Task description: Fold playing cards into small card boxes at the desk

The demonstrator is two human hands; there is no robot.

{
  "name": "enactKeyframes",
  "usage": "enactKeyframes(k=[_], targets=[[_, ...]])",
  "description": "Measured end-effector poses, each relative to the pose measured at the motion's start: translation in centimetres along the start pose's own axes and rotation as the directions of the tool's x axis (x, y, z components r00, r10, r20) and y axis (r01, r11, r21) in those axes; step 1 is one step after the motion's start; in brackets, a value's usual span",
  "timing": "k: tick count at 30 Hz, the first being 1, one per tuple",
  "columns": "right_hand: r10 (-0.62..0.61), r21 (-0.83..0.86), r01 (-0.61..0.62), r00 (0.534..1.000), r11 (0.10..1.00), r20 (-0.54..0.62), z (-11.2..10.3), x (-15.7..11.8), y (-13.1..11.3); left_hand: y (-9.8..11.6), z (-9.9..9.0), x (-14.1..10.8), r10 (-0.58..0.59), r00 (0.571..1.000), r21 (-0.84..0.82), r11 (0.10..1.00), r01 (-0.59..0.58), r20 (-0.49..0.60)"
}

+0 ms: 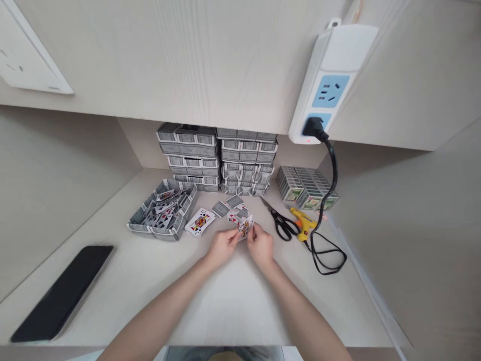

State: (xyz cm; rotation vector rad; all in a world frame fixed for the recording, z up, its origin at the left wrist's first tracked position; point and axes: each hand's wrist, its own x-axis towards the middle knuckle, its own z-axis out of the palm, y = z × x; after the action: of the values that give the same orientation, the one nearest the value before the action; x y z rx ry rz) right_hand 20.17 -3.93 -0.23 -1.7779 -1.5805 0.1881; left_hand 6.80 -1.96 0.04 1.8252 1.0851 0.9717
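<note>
Between my left hand [224, 244] and my right hand [260, 244], a playing card [245, 226] is pinched by its two sides, face partly visible and seemingly bent. Just beyond my fingers lie several loose or folded cards [235, 201], some showing grey backs and some red pips. A small stack of playing cards [200, 221], a jack on top, rests left of my left hand. Farther left sits a tray made of folded cards [175, 231], with loose cards inside it. Black-handled scissors [284, 225] lie right of my right hand.
Stacked card-made trays [193, 149] stand against the back wall, beside a second stack [248, 153]. Card boxes [306, 186] are at back right. A yellow glue gun [305, 223] has its black cord [333, 170] near a power strip [334, 75]. A black flat object [63, 293] lies left.
</note>
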Motion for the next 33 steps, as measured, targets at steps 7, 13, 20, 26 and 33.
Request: enactKeyframes(k=[7,13,20,26,33], targets=[[-0.018,0.01,0.018,1.0,1.0,0.018,-0.5,0.7,0.0,0.3,-1.0,0.5,0.021,0.999,0.075,0.997,-0.018,-0.047],[-0.022,0.447,0.0,0.999,0.894,0.045,-0.7,1.6,1.4,-0.1,-1.1,0.7,0.002,1.0,0.089,0.996,-0.001,-0.005],[-0.004,0.577,-0.077,0.99,0.813,0.138,-0.1,1.2,1.5,0.1,-1.3,0.3,0.0,1.0,0.117,0.993,-0.001,0.009],[-0.024,0.544,-0.06,0.989,0.837,0.146,-0.6,1.2,1.4,0.8,-1.2,0.0,-0.001,1.0,0.085,0.996,0.002,-0.011],[-0.004,0.44,-0.035,0.996,0.897,0.088,-0.6,0.8,1.1,1.1,-0.8,-0.5,0.03,0.999,0.088,0.996,-0.031,0.01]])
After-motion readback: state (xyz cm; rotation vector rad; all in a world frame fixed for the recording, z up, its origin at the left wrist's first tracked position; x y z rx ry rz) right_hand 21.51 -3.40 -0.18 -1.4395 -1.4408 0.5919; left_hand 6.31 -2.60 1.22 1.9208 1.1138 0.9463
